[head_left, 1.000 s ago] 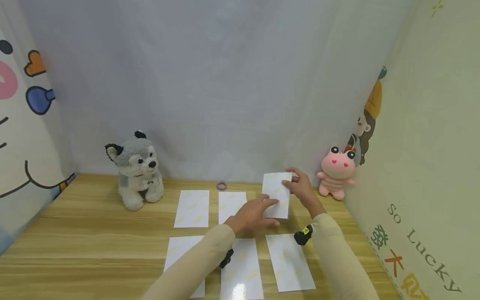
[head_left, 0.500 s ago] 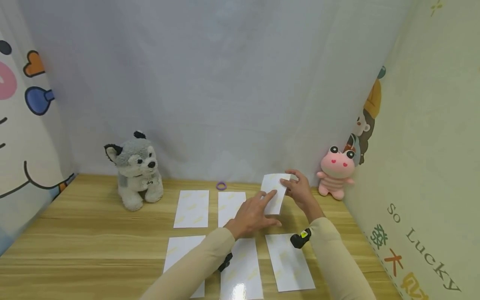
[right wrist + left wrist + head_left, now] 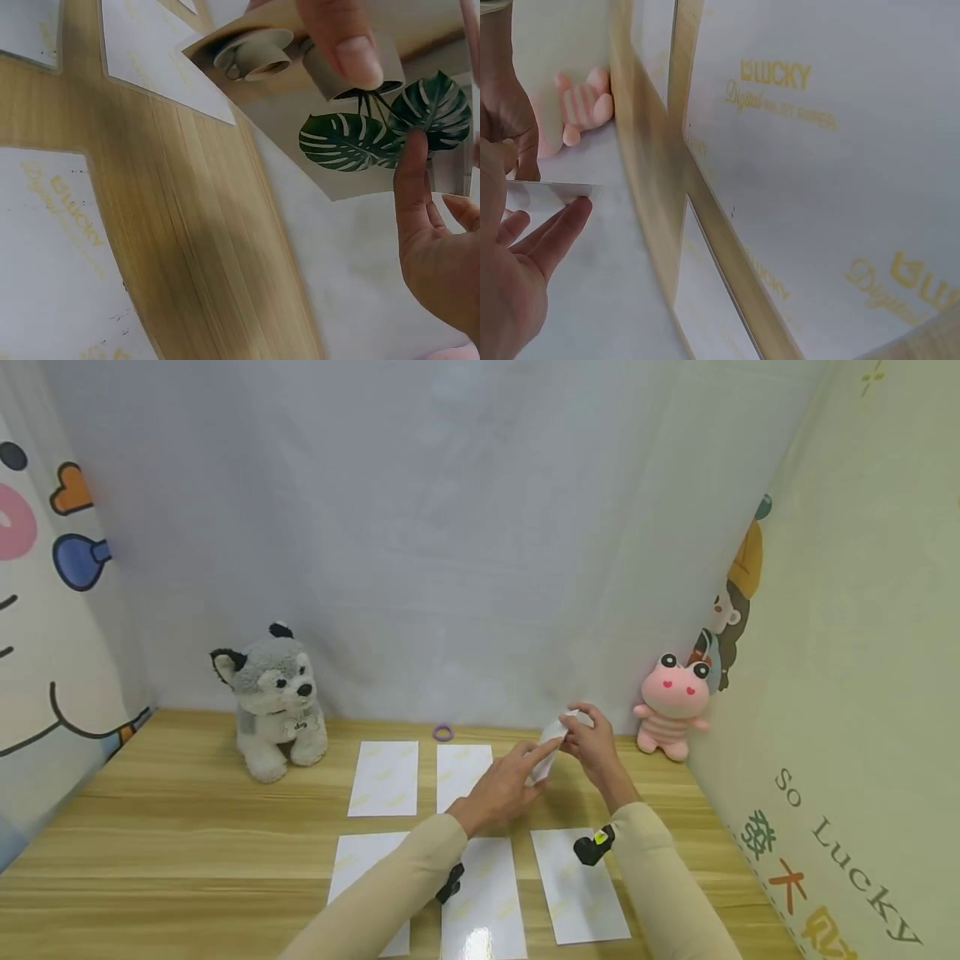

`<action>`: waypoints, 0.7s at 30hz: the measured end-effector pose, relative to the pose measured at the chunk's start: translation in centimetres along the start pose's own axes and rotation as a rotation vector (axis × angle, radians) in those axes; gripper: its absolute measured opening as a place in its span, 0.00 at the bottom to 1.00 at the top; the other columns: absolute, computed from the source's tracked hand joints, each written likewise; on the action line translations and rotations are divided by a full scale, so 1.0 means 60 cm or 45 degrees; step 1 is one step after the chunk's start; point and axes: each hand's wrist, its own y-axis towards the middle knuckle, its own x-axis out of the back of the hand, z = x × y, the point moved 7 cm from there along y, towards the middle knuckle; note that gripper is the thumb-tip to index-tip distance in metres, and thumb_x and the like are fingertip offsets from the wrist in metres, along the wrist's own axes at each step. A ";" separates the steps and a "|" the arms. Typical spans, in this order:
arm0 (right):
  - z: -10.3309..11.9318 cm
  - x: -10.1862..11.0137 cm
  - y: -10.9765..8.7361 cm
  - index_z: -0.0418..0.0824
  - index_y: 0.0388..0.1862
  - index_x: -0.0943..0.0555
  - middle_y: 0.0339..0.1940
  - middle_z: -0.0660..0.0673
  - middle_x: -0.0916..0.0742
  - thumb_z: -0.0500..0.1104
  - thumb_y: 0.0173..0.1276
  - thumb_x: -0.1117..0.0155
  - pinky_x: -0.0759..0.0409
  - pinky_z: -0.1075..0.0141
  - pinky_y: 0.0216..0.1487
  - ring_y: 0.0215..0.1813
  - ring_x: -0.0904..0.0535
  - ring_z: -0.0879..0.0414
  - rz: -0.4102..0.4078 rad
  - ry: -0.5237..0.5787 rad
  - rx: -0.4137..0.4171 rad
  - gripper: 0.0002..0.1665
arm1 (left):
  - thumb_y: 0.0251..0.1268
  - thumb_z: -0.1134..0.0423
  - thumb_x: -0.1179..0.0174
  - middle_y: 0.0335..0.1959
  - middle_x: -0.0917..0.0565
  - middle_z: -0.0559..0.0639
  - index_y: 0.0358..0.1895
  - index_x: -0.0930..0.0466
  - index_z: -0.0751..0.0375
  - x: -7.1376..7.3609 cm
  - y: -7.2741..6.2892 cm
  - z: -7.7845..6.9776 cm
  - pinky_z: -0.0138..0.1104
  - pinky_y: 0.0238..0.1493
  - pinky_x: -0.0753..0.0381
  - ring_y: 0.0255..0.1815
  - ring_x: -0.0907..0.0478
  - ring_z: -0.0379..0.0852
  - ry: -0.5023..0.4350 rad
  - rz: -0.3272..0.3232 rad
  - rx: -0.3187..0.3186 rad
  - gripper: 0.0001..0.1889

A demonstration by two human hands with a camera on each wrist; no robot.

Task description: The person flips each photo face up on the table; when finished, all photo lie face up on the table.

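Observation:
A photo print (image 3: 545, 760) is held up off the table between both hands, tilted with its white back partly to the head camera. Its printed face (image 3: 352, 142) shows in the right wrist view: dark green leaves in a pot and a white cup. My right hand (image 3: 591, 747) pinches the far end, with fingers bent round the edge. The left hand (image 3: 504, 783) holds the near side, index finger along the back. Left fingers (image 3: 568, 225) lie against the print in the left wrist view. One digit (image 3: 352, 56) overlaps the printed face in the right wrist view.
Several white sheets lie face down in two rows, among them one at back left (image 3: 382, 778) and one at front right (image 3: 581, 885). A purple ring (image 3: 443, 732) lies near the back edge. A husky plush (image 3: 277, 702) and a pink frog plush (image 3: 675, 706) stand at the sides.
The print has turned from nearly flat toward the camera to steeply tilted, showing only a narrow strip of its back. My left thumb has come in to it, and the right hand has shifted slightly left.

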 end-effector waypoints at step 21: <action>-0.013 -0.012 -0.008 0.41 0.53 0.31 0.24 0.50 0.20 0.50 0.72 0.36 0.18 0.69 0.27 0.23 0.21 0.61 -0.093 -0.075 0.108 0.21 | 0.61 0.75 0.39 0.61 0.18 0.59 0.68 0.28 0.61 0.024 0.001 0.013 0.45 0.54 0.17 0.56 0.17 0.55 -0.187 -0.163 0.054 0.29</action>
